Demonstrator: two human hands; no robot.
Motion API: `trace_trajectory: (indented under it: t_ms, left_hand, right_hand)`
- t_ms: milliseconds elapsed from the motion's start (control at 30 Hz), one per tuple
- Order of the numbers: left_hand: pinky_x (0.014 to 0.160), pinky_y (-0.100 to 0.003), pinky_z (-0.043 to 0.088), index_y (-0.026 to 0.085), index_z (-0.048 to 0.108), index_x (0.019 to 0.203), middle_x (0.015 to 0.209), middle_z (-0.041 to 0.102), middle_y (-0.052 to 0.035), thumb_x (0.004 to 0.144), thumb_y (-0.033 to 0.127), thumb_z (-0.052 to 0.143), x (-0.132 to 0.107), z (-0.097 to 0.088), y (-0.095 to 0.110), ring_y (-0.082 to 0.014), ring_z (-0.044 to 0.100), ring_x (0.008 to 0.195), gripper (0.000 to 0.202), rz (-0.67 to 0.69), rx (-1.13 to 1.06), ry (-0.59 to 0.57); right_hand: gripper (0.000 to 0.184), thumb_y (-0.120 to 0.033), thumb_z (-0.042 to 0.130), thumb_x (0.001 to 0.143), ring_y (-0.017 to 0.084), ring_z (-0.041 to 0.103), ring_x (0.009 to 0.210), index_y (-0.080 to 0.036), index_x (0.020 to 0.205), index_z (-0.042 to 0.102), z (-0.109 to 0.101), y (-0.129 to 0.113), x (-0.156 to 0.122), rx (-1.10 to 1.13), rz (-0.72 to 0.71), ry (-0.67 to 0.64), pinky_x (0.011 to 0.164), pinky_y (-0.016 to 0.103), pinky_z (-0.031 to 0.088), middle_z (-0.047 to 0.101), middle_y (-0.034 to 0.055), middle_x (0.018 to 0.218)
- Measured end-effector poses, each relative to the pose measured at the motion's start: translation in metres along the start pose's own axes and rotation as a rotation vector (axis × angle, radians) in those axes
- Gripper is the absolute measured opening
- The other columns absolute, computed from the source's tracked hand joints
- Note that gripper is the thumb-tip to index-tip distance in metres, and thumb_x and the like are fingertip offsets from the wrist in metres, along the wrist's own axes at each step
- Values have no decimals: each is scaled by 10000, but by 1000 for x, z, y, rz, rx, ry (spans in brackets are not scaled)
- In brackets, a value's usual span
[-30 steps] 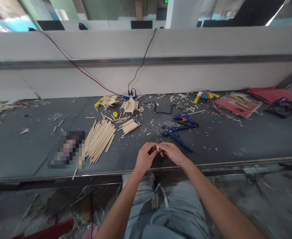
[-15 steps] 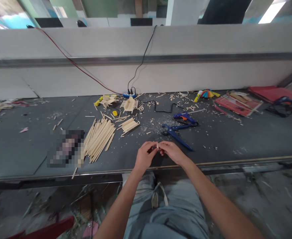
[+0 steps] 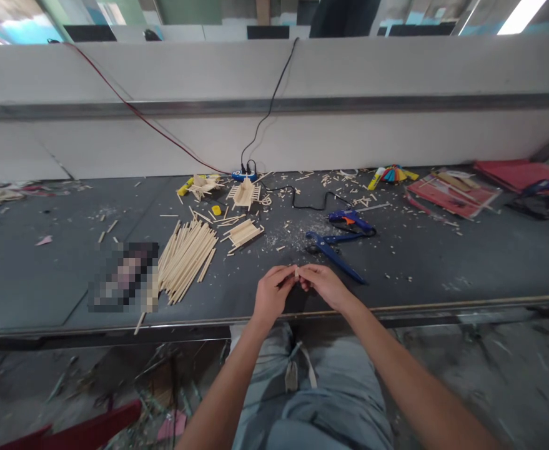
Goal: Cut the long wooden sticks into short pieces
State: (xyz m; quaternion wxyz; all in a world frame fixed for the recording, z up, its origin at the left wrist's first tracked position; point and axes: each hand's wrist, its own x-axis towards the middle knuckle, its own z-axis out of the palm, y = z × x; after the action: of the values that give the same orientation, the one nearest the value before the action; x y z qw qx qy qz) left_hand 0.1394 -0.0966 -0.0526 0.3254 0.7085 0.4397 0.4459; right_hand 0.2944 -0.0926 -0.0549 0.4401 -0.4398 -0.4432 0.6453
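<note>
My left hand and my right hand meet over the front of the dark table, fingertips pinched together. Between them is a small pale wooden piece, mostly covered by the fingers; its exact shape is hidden. Just beyond the right hand lie blue cutting pliers with their handles spread. Behind those rests a blue hot glue gun. To the left of my hands lies a pile of wooden sticks, beside a small flat stick assembly.
Two stick models, a chair-like one and another, stand farther back near a blue power strip. A black cord snakes across the table. Red folders lie at right. A blurred-out dark object lies left. Wood scraps are scattered around.
Both hands keep their pinch on the small piece in nearly the same place. The view has shifted slightly; objects on the table look unmoved.
</note>
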Motion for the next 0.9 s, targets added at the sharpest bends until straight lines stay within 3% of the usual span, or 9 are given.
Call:
trace_trajectory:
  t_ms: [233, 467, 900]
  left_hand:
    - [720, -239, 486, 205, 657, 987, 897, 659, -50, 797, 198, 542, -2, 0, 4, -132, 611, 794, 223, 12, -2, 50]
    - [702, -231, 498, 211, 662, 979, 889, 671, -51, 781, 197, 572, -7, -6, 19, -131, 621, 782, 218, 60, 19, 124]
    - [711, -234, 501, 237, 641, 1021, 894, 677, -41, 757, 149, 603, -15, -16, 38, -133, 611, 794, 281, 151, 86, 154]
  right_hand:
    - [261, -428, 618, 690, 106, 478, 553, -168, 698, 646, 8, -9, -6, -42, -15, 53, 546, 246, 362, 563, -11, 611]
    - [236, -394, 576, 739, 103, 466, 565, -169, 703, 639, 21, -33, -21, -98, -60, 36, 558, 242, 369, 538, -15, 601]
    - [233, -378, 545, 757, 110, 461, 575, -169, 680, 612, 34, -59, -41, -185, -76, 52, 577, 242, 388, 521, -11, 579]
